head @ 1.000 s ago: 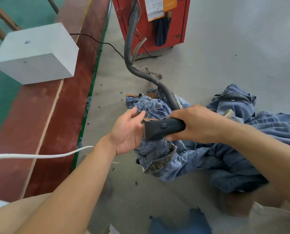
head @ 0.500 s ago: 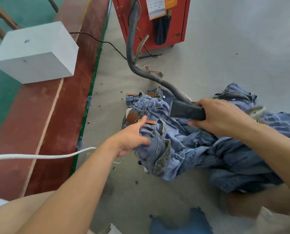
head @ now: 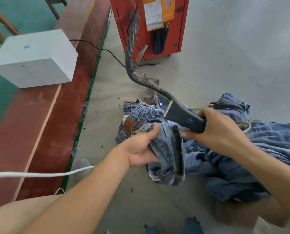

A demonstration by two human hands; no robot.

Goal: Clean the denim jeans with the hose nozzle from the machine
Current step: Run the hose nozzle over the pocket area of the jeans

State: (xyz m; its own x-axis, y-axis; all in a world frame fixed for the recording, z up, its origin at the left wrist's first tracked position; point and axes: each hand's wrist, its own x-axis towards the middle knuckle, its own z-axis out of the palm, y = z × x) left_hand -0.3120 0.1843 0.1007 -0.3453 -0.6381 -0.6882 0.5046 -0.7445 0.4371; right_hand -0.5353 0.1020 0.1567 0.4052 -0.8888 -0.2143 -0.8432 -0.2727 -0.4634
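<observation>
Denim jeans, crumpled; ribbed hose.

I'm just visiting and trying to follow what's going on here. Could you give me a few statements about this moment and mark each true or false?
1. The right hand grips the dark hose nozzle. True.
2. The left hand lies flat and open on the floor. False: it grips a fold of the denim jeans.
3. The ribbed hose runs back to a red machine. True.
4. The jeans hang on a rack. False: they lie heaped on the grey floor.
5. A white box sits on the left. True.
</observation>
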